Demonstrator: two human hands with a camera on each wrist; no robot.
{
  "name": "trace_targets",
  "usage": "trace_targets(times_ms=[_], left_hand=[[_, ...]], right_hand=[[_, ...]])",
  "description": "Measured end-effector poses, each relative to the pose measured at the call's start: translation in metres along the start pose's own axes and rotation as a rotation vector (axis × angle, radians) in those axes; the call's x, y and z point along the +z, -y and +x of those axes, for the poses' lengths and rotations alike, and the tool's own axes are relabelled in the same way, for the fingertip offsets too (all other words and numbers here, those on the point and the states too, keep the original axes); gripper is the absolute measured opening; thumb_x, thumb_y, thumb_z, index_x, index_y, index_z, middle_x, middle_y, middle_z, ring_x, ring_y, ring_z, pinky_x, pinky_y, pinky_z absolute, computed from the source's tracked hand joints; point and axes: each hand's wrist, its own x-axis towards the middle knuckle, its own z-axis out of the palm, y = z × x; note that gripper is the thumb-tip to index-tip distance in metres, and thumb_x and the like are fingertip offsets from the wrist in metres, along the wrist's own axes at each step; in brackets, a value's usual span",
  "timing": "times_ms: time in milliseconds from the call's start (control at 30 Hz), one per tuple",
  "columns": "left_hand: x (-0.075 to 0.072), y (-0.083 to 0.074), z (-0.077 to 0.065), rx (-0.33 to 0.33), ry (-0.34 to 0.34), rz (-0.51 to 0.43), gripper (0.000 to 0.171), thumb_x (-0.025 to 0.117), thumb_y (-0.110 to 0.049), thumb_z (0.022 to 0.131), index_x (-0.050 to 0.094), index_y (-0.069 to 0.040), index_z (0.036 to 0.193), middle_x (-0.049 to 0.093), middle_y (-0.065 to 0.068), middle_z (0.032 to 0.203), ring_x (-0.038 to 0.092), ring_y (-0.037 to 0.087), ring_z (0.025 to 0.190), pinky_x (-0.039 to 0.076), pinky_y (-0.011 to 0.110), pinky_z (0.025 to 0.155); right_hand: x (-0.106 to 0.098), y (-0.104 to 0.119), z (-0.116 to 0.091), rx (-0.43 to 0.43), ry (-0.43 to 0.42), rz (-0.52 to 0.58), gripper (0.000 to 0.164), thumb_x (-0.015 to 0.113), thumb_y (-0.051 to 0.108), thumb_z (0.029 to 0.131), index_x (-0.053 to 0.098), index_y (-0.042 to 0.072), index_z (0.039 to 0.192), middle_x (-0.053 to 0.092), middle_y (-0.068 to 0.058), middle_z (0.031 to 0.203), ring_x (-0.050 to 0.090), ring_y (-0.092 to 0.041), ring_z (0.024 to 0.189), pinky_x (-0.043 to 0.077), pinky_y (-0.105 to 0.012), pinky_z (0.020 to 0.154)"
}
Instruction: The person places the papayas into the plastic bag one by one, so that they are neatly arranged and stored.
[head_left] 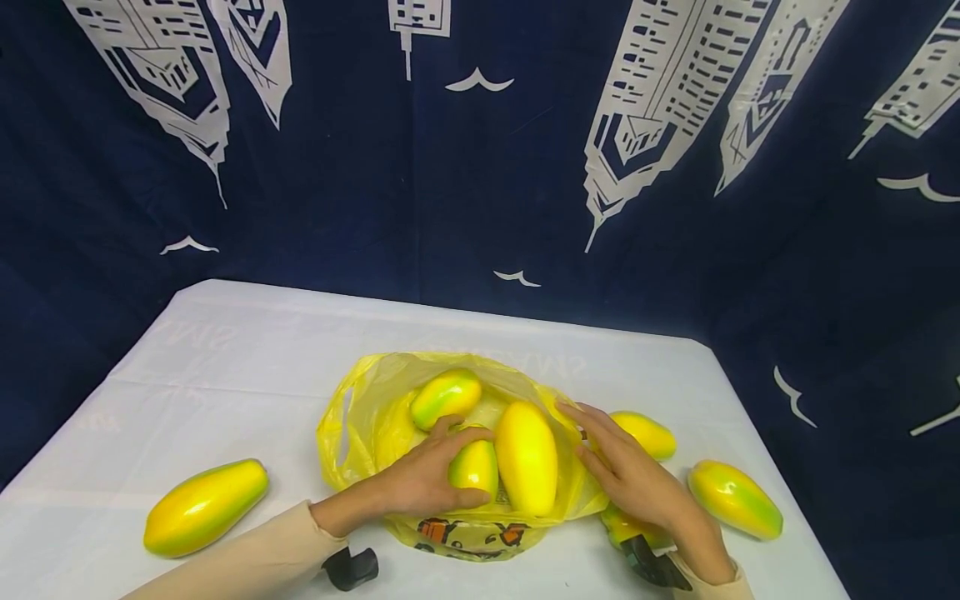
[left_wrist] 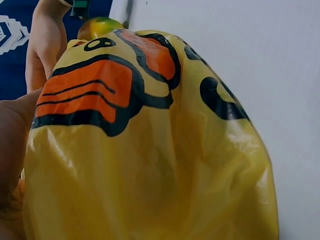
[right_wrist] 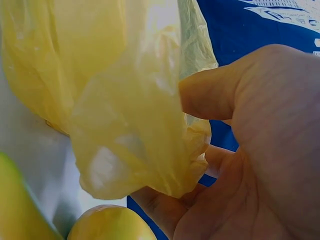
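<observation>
A yellow plastic bag (head_left: 360, 433) with a printed cartoon face lies open-mouthed on the table. Inside it my left hand (head_left: 423, 471) grips a yellow-green papaya (head_left: 476, 468), thumb on the near side and fingers over the far side. Beside that fruit lies a larger yellow papaya (head_left: 527, 458), and behind it another papaya (head_left: 446, 398). At the bag's right side, my right hand (head_left: 630, 475) holds the edge between thumb and fingers. In the left wrist view the bag's printed front (left_wrist: 150, 150) hides most of the left hand.
A long papaya (head_left: 206, 508) lies on the white-covered table (head_left: 247, 367) to the left. Right of the bag are a papaya (head_left: 648, 435) behind the right hand, another papaya (head_left: 735, 500) farther right, and one partly under the right wrist. A dark blue patterned cloth (head_left: 450, 183) hangs behind.
</observation>
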Motion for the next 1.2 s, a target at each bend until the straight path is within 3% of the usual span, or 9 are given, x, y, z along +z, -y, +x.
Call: trace_targets(times_ms=[300,567,833,1067,1200], left_hand=[[-0.004,-0.001,-0.002,0.042,-0.019,0.044,0.059,0.075,-0.040,0.089,0.053,-0.025,0.142,0.023,0.021,0.160,0.051,0.048,0.127,0.045,0.067,0.098],[-0.010,-0.004,-0.007,0.071,-0.052,0.084,0.057,0.074,-0.037,0.089,0.055,-0.024,0.142,0.031,0.018,0.157,0.054,0.044,0.126,0.048,0.061,0.097],[-0.020,-0.010,-0.016,0.087,-0.109,0.142,0.057,0.075,-0.030,0.089,0.056,-0.018,0.142,0.049,0.010,0.142,0.054,0.030,0.124,0.048,0.053,0.100],[-0.037,-0.018,-0.035,0.183,-0.162,0.146,0.052,0.073,-0.025,0.091,0.057,-0.021,0.140,0.055,-0.002,0.138,0.053,0.020,0.125,0.047,0.050,0.104],[-0.051,-0.025,-0.051,0.218,-0.192,0.132,0.048,0.072,-0.026,0.092,0.058,-0.029,0.138,0.055,-0.013,0.137,0.052,0.014,0.128,0.046,0.048,0.106]], right_hand=[[0.000,-0.001,0.000,0.007,0.003,-0.008,0.057,0.051,0.017,0.106,0.032,0.035,0.156,0.035,-0.008,0.161,0.039,-0.035,0.144,0.041,-0.058,0.110],[0.001,0.000,0.000,0.000,0.003,-0.004,0.058,0.052,0.016,0.105,0.032,0.035,0.156,0.036,-0.009,0.160,0.040,-0.035,0.144,0.041,-0.057,0.110],[0.002,0.000,0.000,-0.008,0.000,-0.003,0.057,0.052,0.016,0.105,0.033,0.034,0.156,0.037,-0.008,0.160,0.041,-0.034,0.143,0.041,-0.056,0.110],[0.001,0.000,0.000,0.014,0.013,0.002,0.057,0.052,0.017,0.105,0.032,0.035,0.156,0.035,-0.008,0.161,0.038,-0.034,0.145,0.040,-0.057,0.111],[0.002,-0.001,0.000,0.002,0.006,-0.012,0.059,0.053,0.015,0.104,0.033,0.034,0.156,0.037,-0.006,0.160,0.040,-0.031,0.144,0.042,-0.054,0.111]])
